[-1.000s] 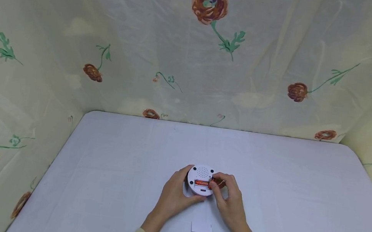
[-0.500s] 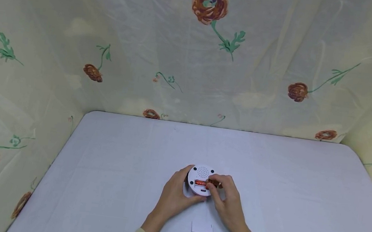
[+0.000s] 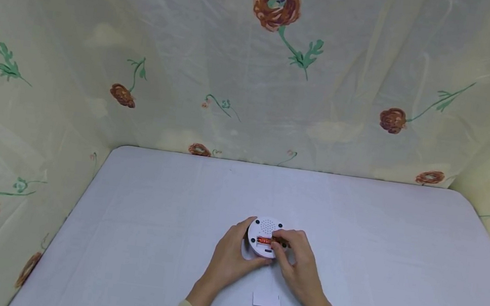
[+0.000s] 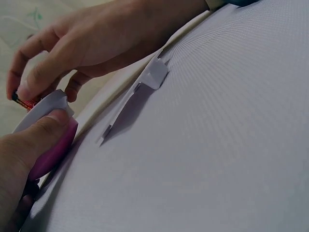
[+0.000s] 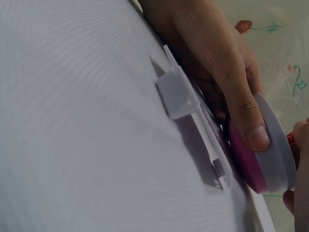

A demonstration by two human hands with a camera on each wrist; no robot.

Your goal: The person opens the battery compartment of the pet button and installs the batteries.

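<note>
A round device [image 3: 266,225], white on its underside with a magenta body [image 5: 246,159], stands tilted over the table, its speaker holes and small dark feet facing up. My left hand [image 3: 230,253] grips its rim from the left, thumb along the near edge. In the open battery slot a red battery [image 3: 264,240] shows. My right hand [image 3: 302,264] pinches a red-and-black battery [image 4: 24,102] at the slot's right end. Fingers hide part of the slot, so I cannot tell whether these are one battery or two.
A small white battery cover [image 3: 266,300] with a tab lies on the white-covered table [image 3: 146,243], between my forearms and nearer to me than the device. Flower-patterned curtain [image 3: 324,106] surrounds the table at the back and sides.
My right fingertips have shifted slightly left over the slot, and less of the red battery shows. The left hand, device and cover have stayed in place.
</note>
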